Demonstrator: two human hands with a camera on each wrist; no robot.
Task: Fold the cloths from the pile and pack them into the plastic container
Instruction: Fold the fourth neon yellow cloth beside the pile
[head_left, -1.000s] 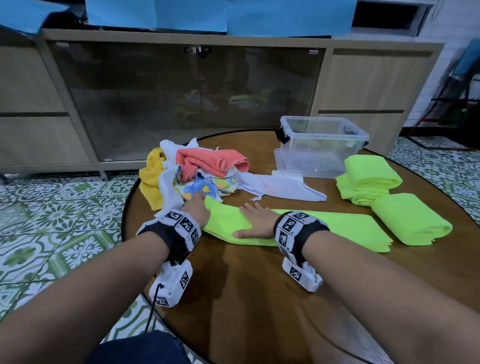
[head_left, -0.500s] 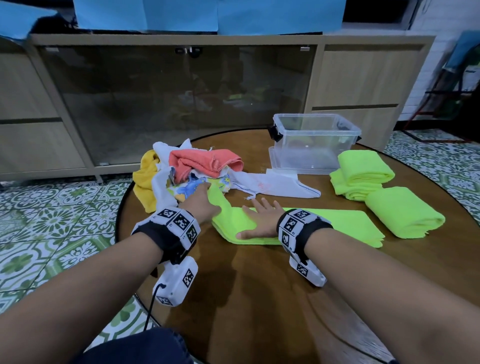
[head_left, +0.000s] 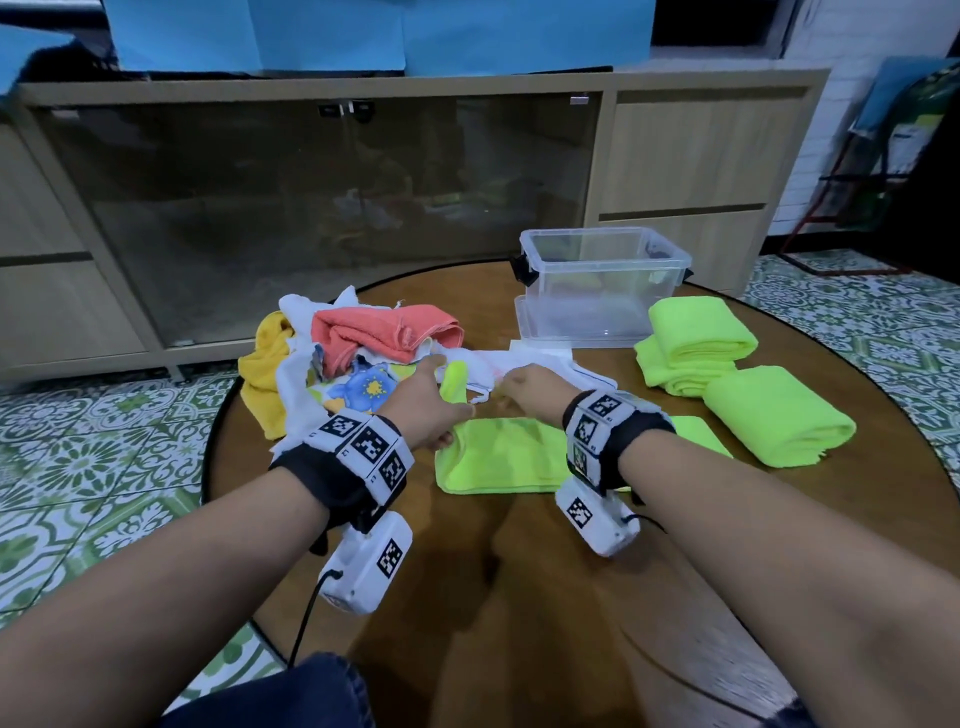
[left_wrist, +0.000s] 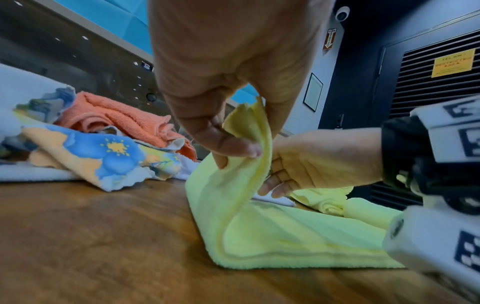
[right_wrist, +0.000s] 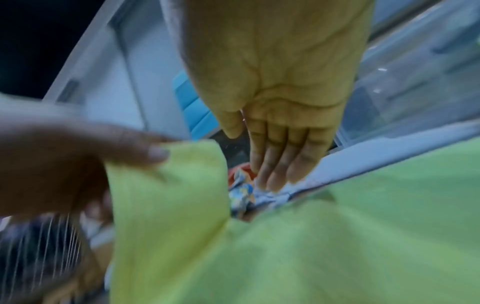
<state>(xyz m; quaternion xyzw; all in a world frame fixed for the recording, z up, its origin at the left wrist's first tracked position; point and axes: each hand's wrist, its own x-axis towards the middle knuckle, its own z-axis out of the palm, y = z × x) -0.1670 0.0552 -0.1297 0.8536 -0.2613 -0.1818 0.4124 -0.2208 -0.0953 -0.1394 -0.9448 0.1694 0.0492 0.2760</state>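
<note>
A neon yellow-green cloth (head_left: 506, 457) lies as a folded strip on the round wooden table (head_left: 545, 597). My left hand (head_left: 434, 402) pinches the cloth's left end (left_wrist: 249, 131) between thumb and fingers and holds it lifted. My right hand (head_left: 530, 387) hovers just right of that raised end, fingers straight (right_wrist: 275, 162), holding nothing. The pile (head_left: 363, 358) of orange, yellow, white and flower-printed cloths sits behind my left hand. The clear plastic container (head_left: 602, 283) stands at the back of the table.
Two folded neon cloths (head_left: 696, 343) are stacked right of the container, and a third (head_left: 779, 421) lies nearer on the right. A white cloth (head_left: 540, 364) is spread between pile and container. A wooden cabinet with glass doors (head_left: 332, 208) stands behind the table.
My left hand has taken the cloth's left end and lifted it up. My right hand came off the flat cloth and moved forward beside the raised end.
</note>
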